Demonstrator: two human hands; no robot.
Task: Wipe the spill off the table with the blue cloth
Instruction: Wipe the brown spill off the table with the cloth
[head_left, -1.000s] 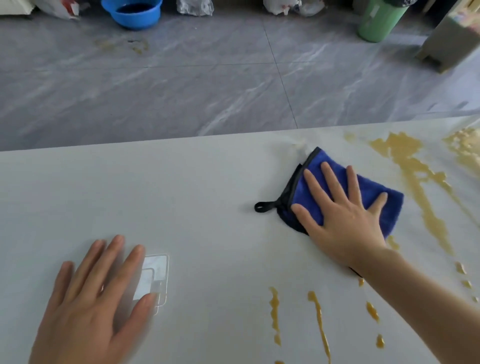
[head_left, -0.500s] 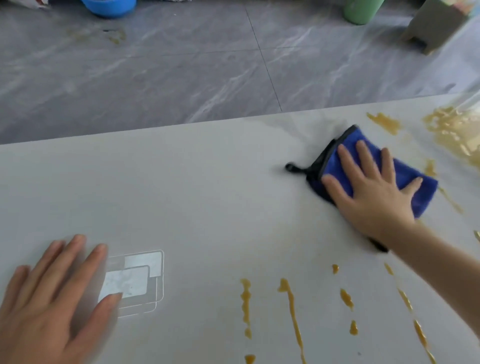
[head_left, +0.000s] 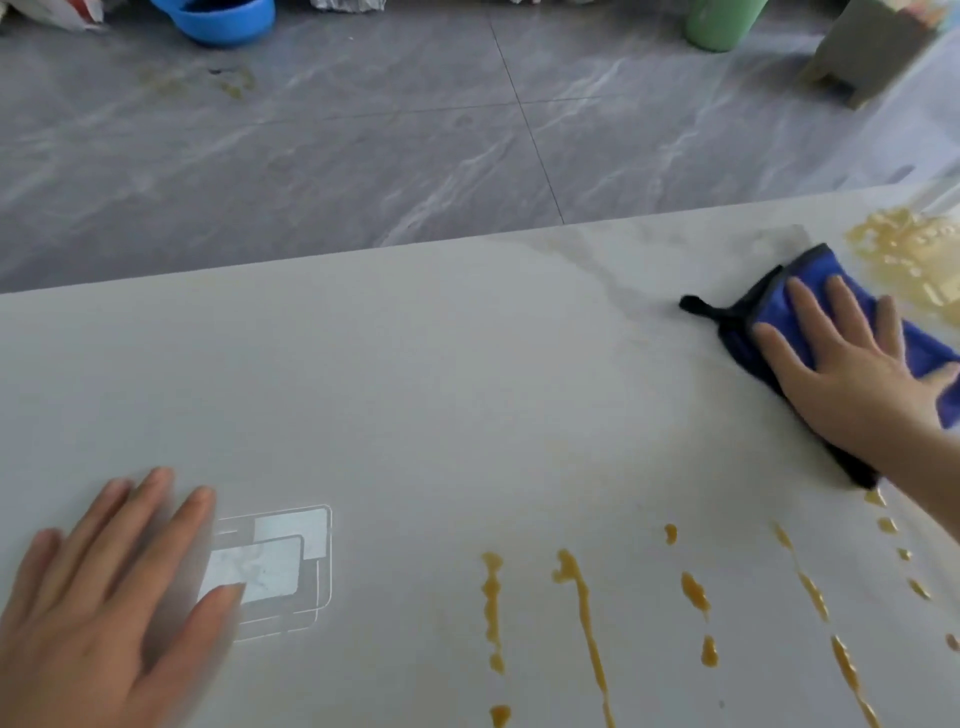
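Note:
A blue cloth (head_left: 779, 299) with a black edge and loop lies on the pale table (head_left: 415, 374) at the far right. My right hand (head_left: 857, 369) presses flat on it with straight, spread fingers. A yellow-orange spill forms a wide patch (head_left: 914, 254) just beyond the cloth near the table's far edge. Thin streaks and drops of the spill (head_left: 582, 613) run along the near part of the table. My left hand (head_left: 104, 608) rests flat on the table at the near left, fingers spread, holding nothing.
A printed white rectangle mark (head_left: 280, 561) sits on the table beside my left hand. Beyond the table lies grey tiled floor with a blue basin (head_left: 223, 18), a green bin (head_left: 722, 23) and a box-like stool (head_left: 872, 52).
My right hand has pushed the cloth to the right and away, over the streak that lay there, up to the wide patch. My left hand stays flat on the table.

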